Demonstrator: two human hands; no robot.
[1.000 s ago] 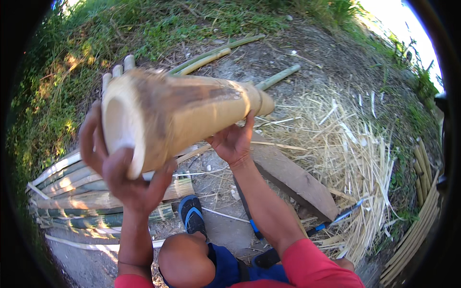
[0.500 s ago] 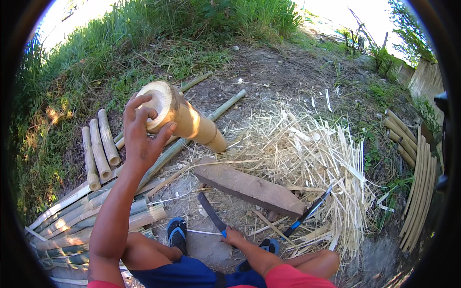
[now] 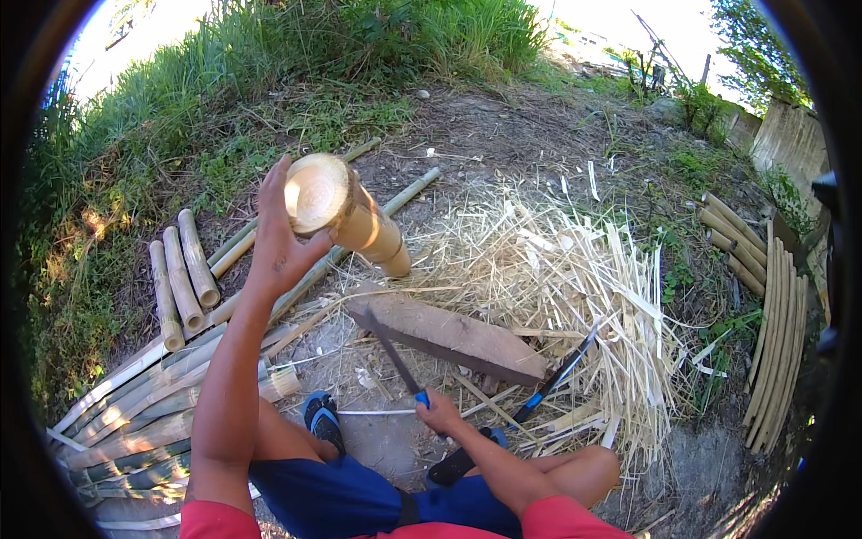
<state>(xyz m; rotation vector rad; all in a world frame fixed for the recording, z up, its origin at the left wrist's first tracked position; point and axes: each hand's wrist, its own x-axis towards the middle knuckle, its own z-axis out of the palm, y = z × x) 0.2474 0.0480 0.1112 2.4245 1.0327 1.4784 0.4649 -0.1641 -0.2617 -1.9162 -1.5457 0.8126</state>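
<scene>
We see one thick, pale bamboo piece (image 3: 363, 225), held tilted, its wide cut end facing up to us; nearer us, a dark long-bladed knife (image 3: 394, 355) with blue handle points away

From my end, I see dirt ground (image 3: 485, 117) carrying a heap of pale shavings (image 3: 575, 278) right of centre, split bamboo (image 3: 148, 440) at lower left, and slender slats (image 3: 777, 350) toward the right edge.

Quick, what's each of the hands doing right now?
Left hand: holding the thick bamboo section near its upper end.
Right hand: closed around the handle of the machete.
</scene>
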